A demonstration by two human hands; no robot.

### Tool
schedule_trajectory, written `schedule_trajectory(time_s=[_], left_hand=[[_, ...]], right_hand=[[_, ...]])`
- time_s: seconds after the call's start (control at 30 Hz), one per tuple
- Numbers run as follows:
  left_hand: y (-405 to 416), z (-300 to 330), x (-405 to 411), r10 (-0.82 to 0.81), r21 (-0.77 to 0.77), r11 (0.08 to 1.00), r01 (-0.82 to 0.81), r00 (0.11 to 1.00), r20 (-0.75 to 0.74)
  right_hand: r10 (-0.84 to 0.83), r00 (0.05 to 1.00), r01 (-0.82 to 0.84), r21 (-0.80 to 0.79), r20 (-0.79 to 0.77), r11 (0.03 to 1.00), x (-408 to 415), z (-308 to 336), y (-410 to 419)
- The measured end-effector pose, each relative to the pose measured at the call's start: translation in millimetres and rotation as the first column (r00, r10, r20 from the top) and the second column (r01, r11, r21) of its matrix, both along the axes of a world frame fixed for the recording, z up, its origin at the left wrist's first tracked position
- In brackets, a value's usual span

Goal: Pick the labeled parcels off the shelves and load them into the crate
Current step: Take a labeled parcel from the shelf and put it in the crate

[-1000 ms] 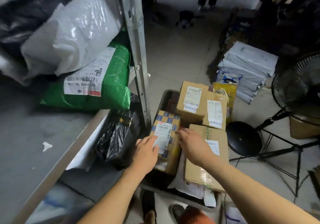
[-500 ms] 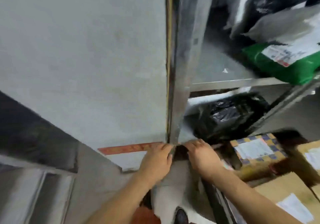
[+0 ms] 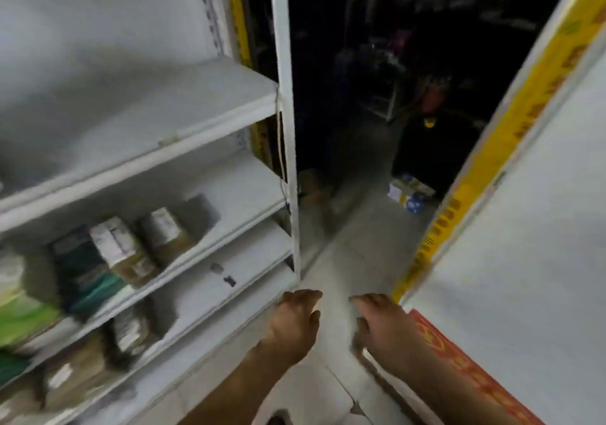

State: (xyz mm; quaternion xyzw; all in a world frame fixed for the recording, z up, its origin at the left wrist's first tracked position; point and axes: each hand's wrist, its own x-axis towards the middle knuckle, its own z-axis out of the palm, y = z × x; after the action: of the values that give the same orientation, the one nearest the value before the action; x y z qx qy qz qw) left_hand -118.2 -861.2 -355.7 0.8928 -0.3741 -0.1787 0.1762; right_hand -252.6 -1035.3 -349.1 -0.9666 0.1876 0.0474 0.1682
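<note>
The view is blurred by motion. A white shelf unit fills the left side. Several labeled parcels stand on its middle shelf, among them a brown box with a white label and another brown box. More labeled parcels lie on the shelf below. My left hand hovers empty beside the shelf's lower edge, fingers loosely bent. Over the floor, my right hand is also empty, fingers relaxed. The crate is out of view.
A white panel with a yellow strip and a red band stands close on the right. Between it and the shelf a narrow tiled aisle runs into a dark room, with a small box on the floor.
The view has swung left, away from the crate and its boxes, to another white shelf unit. Both hands have come off the checkered box and now hang empty in front.
</note>
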Motion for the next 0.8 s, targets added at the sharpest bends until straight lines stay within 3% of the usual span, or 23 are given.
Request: schedule_trajectory(time_s=[0.17, 0.33, 0.53, 0.63, 0.8], left_hand=[[91, 0, 102, 0.276, 0.019, 0.961, -0.277, 0.961, 0.027], [159, 6, 168, 0.501, 0.013, 0.865, -0.502, 0.865, 0.026], [175, -2, 226, 0.684, 0.048, 0.728, -0.684, 0.719, -0.119], [167, -11, 253, 0.710, 0.002, 0.691, -0.723, 0.679, -0.187], [146, -20, 281, 0.773, -0.029, 0.595, -0.803, 0.582, -0.251]], right_hand=[[0.176, 0.983, -0.175, -0.024, 0.044, 0.984, 140, 6, 53], [0.356, 0.934, -0.356, 0.012, 0.017, 0.934, 256, 4, 97], [0.503, 0.861, -0.496, 0.094, -0.078, 0.863, 371, -15, 145], [0.474, 0.876, -0.441, 0.247, -0.091, 0.863, 423, -29, 165], [0.328, 0.925, -0.189, 0.514, -0.193, 0.836, 493, -57, 183]])
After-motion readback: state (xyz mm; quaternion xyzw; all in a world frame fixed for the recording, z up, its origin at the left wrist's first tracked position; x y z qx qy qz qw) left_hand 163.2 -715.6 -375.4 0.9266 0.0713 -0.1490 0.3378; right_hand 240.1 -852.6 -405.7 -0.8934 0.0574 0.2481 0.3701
